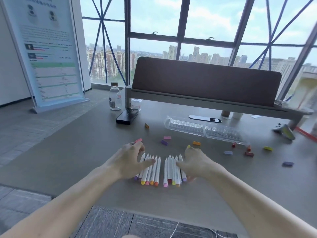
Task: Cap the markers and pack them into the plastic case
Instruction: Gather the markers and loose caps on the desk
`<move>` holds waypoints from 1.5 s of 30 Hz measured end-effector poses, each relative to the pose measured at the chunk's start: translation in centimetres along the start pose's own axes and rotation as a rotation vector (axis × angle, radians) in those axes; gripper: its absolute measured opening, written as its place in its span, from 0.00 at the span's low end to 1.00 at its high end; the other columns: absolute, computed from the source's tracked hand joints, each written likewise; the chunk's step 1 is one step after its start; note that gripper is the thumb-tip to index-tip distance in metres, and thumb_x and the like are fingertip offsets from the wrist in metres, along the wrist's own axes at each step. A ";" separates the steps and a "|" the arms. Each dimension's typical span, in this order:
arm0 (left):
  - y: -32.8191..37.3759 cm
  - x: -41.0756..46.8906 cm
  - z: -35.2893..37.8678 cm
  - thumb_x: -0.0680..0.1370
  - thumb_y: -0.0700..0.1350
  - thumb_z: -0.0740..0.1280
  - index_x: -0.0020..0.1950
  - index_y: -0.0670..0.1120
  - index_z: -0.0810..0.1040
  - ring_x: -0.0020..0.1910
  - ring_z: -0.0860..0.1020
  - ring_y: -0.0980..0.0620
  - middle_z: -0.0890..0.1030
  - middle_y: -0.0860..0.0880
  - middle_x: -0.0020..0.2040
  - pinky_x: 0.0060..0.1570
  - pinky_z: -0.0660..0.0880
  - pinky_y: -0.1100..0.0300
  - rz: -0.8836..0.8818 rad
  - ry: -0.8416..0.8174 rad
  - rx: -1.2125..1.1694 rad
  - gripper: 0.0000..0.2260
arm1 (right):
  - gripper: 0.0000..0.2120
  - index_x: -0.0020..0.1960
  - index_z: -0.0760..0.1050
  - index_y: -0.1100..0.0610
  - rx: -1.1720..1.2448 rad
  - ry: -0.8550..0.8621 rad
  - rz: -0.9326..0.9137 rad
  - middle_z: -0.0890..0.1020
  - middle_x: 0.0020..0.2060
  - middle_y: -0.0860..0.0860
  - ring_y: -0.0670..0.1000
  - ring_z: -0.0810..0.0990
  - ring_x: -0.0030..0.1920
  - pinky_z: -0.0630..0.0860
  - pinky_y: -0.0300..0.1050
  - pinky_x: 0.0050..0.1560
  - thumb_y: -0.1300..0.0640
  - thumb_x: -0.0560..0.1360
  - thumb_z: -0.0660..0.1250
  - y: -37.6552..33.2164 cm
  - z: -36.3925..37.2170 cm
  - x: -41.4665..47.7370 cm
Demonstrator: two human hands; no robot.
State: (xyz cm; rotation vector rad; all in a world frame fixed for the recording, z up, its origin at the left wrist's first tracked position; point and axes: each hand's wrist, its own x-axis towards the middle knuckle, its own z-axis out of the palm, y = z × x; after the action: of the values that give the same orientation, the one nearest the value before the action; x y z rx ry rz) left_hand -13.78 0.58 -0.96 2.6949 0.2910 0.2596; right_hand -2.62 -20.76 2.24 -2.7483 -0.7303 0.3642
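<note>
Two bunches of white markers lie side by side on the grey desk [89, 152], coloured ends toward me and bare tips pointing away. My left hand [130, 162] rests on the left bunch [152, 170], thumb across the barrels and fingers loosely curved near the tips. My right hand [195, 162] rests the same way on the right bunch [169, 169]. A pink cap [138, 140] lies just beyond my left fingers, and a yellow cap [188, 146] sits at my right fingertips. Several loose caps [196, 143] are scattered further out. The clear plastic case [204, 128] lies open behind them.
A black phone-like device [127, 116], a clear bottle [115, 96] and a small jar [136, 104] stand at the back left. A brown desk divider [205, 79] closes the far edge. A grey and yellow object [285, 131] lies at the right.
</note>
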 end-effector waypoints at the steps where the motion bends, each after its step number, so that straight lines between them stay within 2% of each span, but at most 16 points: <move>1: -0.3 -0.7 -0.2 0.76 0.71 0.63 0.64 0.53 0.72 0.56 0.75 0.56 0.75 0.56 0.62 0.55 0.73 0.58 0.102 0.017 0.056 0.27 | 0.12 0.43 0.72 0.58 -0.011 0.026 -0.023 0.83 0.40 0.56 0.58 0.84 0.45 0.79 0.47 0.41 0.51 0.79 0.62 0.5 0.3 0.0; 2: -0.6 -1.4 -0.3 0.76 0.73 0.61 0.68 0.55 0.71 0.59 0.75 0.57 0.73 0.58 0.66 0.56 0.73 0.58 0.210 0.018 0.124 0.29 | 0.13 0.50 0.72 0.57 -0.028 0.068 -0.043 0.82 0.48 0.55 0.57 0.82 0.49 0.80 0.50 0.48 0.47 0.79 0.63 1.1 0.7 -0.1; 4: -1.1 -2.5 -0.3 0.75 0.75 0.60 0.75 0.58 0.66 0.65 0.73 0.60 0.67 0.61 0.72 0.61 0.72 0.59 0.357 -0.026 0.234 0.34 | 0.22 0.61 0.70 0.51 -0.044 0.157 -0.128 0.78 0.54 0.49 0.54 0.80 0.52 0.78 0.52 0.53 0.36 0.78 0.63 2.3 1.4 -0.8; 7: -1.7 -2.8 0.5 0.72 0.79 0.59 0.78 0.61 0.64 0.68 0.70 0.60 0.65 0.61 0.73 0.65 0.71 0.58 0.392 -0.064 0.235 0.38 | 0.35 0.70 0.64 0.40 -0.139 0.142 -0.346 0.72 0.63 0.41 0.47 0.77 0.59 0.76 0.49 0.56 0.22 0.70 0.59 3.5 2.6 -2.1; 9: -1.9 -2.2 1.0 0.72 0.78 0.60 0.77 0.61 0.66 0.67 0.71 0.59 0.67 0.60 0.71 0.64 0.73 0.57 0.398 -0.045 0.207 0.38 | 0.42 0.75 0.61 0.39 -0.229 0.119 -0.436 0.69 0.64 0.41 0.45 0.72 0.64 0.75 0.47 0.59 0.19 0.67 0.57 4.0 3.3 -2.2; 13: -1.7 -1.0 1.5 0.71 0.79 0.61 0.74 0.59 0.71 0.63 0.73 0.58 0.72 0.59 0.67 0.61 0.75 0.55 0.430 0.005 0.231 0.37 | 0.42 0.77 0.65 0.42 -0.305 0.231 -0.525 0.68 0.56 0.42 0.46 0.70 0.61 0.75 0.44 0.61 0.20 0.70 0.50 4.2 4.1 -1.6; 16: -1.3 -0.7 1.8 0.69 0.80 0.61 0.75 0.60 0.71 0.67 0.70 0.57 0.72 0.58 0.69 0.67 0.69 0.60 0.461 0.013 0.257 0.40 | 0.42 0.76 0.68 0.43 -0.338 0.293 -0.600 0.70 0.60 0.43 0.48 0.70 0.63 0.72 0.44 0.64 0.21 0.72 0.45 4.6 4.4 -1.1; 18: -0.9 -0.6 2.1 0.70 0.80 0.60 0.77 0.60 0.70 0.71 0.67 0.58 0.70 0.59 0.73 0.69 0.62 0.62 0.476 -0.011 0.236 0.40 | 0.39 0.77 0.67 0.43 -0.340 0.276 -0.625 0.69 0.66 0.43 0.48 0.66 0.69 0.69 0.45 0.68 0.23 0.75 0.46 4.7 4.6 -0.9; 20: -0.5 -0.4 2.5 0.71 0.79 0.60 0.78 0.60 0.68 0.74 0.65 0.59 0.69 0.60 0.75 0.72 0.61 0.62 0.479 -0.036 0.204 0.40 | 0.36 0.77 0.67 0.43 -0.326 0.253 -0.630 0.68 0.67 0.42 0.47 0.65 0.70 0.69 0.44 0.68 0.25 0.77 0.50 4.7 4.8 -0.9; 25: -0.3 -0.3 3.3 0.72 0.78 0.60 0.76 0.57 0.72 0.73 0.67 0.61 0.73 0.61 0.73 0.73 0.65 0.59 0.457 -0.025 0.148 0.38 | 0.30 0.73 0.73 0.46 -0.280 0.315 -0.660 0.72 0.59 0.41 0.46 0.71 0.61 0.76 0.43 0.55 0.30 0.79 0.54 4.4 5.4 -1.4; 28: -0.4 -0.4 3.4 0.71 0.80 0.59 0.75 0.57 0.74 0.73 0.68 0.61 0.73 0.61 0.73 0.73 0.66 0.58 0.457 0.011 0.150 0.40 | 0.31 0.71 0.75 0.49 -0.278 0.371 -0.694 0.74 0.57 0.42 0.46 0.74 0.58 0.77 0.42 0.50 0.29 0.79 0.56 4.6 5.6 -1.7; 32: -0.3 -0.2 3.4 0.72 0.79 0.60 0.77 0.58 0.71 0.76 0.65 0.62 0.69 0.62 0.76 0.76 0.63 0.59 0.467 -0.014 0.154 0.40 | 0.35 0.73 0.73 0.49 -0.300 0.357 -0.690 0.73 0.60 0.41 0.44 0.72 0.61 0.74 0.39 0.56 0.26 0.78 0.55 5.0 5.3 -1.9; 35: -0.3 -0.1 3.3 0.73 0.77 0.61 0.78 0.58 0.69 0.76 0.64 0.62 0.68 0.62 0.77 0.76 0.61 0.61 0.473 -0.049 0.173 0.39 | 0.35 0.74 0.72 0.48 -0.275 0.315 -0.688 0.72 0.62 0.41 0.44 0.70 0.63 0.74 0.40 0.60 0.26 0.78 0.54 5.1 5.3 -1.6; 41: -0.4 -0.3 3.5 0.73 0.77 0.61 0.76 0.59 0.72 0.75 0.66 0.64 0.70 0.64 0.75 0.72 0.58 0.66 0.450 -0.026 0.154 0.36 | 0.30 0.69 0.78 0.49 -0.167 0.370 -0.700 0.75 0.57 0.41 0.45 0.74 0.58 0.80 0.45 0.52 0.30 0.78 0.58 4.9 6.0 -1.4; 45: -0.4 -0.4 3.7 0.73 0.77 0.61 0.75 0.59 0.73 0.74 0.67 0.64 0.71 0.64 0.74 0.74 0.62 0.62 0.441 -0.008 0.144 0.36 | 0.29 0.68 0.78 0.50 -0.141 0.366 -0.728 0.76 0.57 0.42 0.44 0.75 0.58 0.80 0.45 0.53 0.31 0.78 0.62 5.1 6.0 -1.5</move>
State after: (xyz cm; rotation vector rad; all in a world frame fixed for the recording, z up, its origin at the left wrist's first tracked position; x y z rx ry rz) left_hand -13.44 -0.57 -4.46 2.8754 -0.3048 0.3660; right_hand -3.47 -24.58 -4.70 -2.3337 -1.5843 -0.3427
